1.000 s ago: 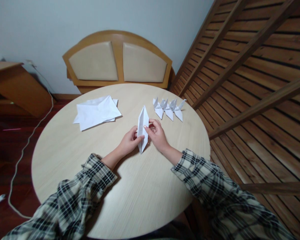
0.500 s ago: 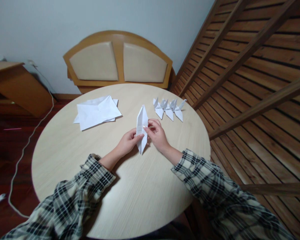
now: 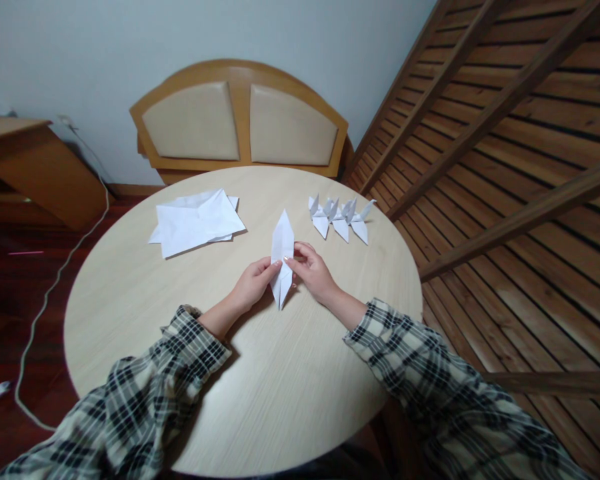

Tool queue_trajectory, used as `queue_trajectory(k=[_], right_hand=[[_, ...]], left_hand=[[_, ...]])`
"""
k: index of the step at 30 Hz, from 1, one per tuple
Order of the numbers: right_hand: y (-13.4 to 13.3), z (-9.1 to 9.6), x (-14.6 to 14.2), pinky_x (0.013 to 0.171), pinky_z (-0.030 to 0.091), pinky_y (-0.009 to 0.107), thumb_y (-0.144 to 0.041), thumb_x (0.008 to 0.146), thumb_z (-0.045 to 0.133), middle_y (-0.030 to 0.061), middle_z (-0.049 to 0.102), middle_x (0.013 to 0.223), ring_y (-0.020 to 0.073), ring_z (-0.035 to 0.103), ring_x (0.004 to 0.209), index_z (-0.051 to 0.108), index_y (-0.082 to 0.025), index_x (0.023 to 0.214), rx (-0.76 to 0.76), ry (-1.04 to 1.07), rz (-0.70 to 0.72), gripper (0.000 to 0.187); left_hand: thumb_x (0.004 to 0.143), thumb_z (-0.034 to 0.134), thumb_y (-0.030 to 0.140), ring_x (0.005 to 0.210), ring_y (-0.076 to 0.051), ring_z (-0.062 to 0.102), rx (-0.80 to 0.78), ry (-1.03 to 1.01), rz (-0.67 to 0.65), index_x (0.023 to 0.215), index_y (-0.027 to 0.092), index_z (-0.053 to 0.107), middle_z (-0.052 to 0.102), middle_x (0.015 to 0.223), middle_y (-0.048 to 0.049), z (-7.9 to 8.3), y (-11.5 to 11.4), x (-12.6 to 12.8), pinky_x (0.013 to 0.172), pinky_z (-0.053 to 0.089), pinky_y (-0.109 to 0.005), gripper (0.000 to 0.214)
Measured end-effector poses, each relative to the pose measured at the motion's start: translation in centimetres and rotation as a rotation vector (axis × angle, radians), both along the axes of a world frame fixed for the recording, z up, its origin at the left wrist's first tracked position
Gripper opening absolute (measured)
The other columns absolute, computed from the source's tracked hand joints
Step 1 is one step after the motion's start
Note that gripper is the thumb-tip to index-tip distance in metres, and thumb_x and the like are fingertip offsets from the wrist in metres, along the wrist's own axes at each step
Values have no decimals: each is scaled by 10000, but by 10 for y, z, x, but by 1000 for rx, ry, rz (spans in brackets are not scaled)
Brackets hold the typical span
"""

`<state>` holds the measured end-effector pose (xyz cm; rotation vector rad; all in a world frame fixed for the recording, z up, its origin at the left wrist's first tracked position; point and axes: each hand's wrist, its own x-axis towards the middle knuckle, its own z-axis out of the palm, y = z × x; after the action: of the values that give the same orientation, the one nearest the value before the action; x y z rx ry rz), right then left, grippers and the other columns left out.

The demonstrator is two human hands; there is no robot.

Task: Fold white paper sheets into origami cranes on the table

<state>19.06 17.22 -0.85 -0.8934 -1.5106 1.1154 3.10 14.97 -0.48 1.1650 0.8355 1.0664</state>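
Note:
Between my hands is a folded white paper (image 3: 283,237), a long diamond shape with a slit running up its lower half. My left hand (image 3: 253,285) grips its left edge, thumb on the front face and the other fingers partly hidden behind. My right hand (image 3: 316,273) pinches the right edge, its thumb pressed near the middle of the paper. Several finished paper cranes (image 3: 341,217) stand in a close row on the table, beyond my right hand. To the far left lies a stack of creased white paper sheets (image 3: 195,223).
The round pale wooden table (image 3: 260,400) spans the middle. Behind it stands a wooden headboard (image 3: 240,113) with two padded panels. A slatted wooden partition (image 3: 505,167) rises close on the right. At left are a wooden cabinet (image 3: 45,173) and a white cable (image 3: 45,307) on the floor.
The upper part of the folded paper has opened out flatter, its left flap now facing me. Both thumbs have shifted slightly on it. The cranes and the sheets stay put.

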Motion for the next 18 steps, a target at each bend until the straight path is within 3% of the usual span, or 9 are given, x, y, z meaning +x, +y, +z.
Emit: queue_trajectory(k=[4,10,18], right_hand=[[3,-2,0,857,553,353,-338,836,674,63,564,1102,188,604,996,631,-219,1076,12,4,66,271],[6,-5,1,913,523,386,-330,827,676,63,628,1086,204,599,1027,620,-227,1099,-51,43,137,296],[2,2,0,801,522,342,-326,807,686,48,658,1017,192,613,921,624,-222,1050,-163,102,192,271]], left_hand=[[822,698,483,635,-163,592,17,40,42,891,124,672,689,775,-77,-8,4,-4,624,483,-305,366],[830,695,453,655,-160,582,10,30,44,893,113,687,690,783,-73,-6,4,-5,644,465,-299,346],[843,683,364,663,-162,587,-35,-25,-11,909,91,698,692,798,-94,-5,6,-4,648,442,-297,281]])
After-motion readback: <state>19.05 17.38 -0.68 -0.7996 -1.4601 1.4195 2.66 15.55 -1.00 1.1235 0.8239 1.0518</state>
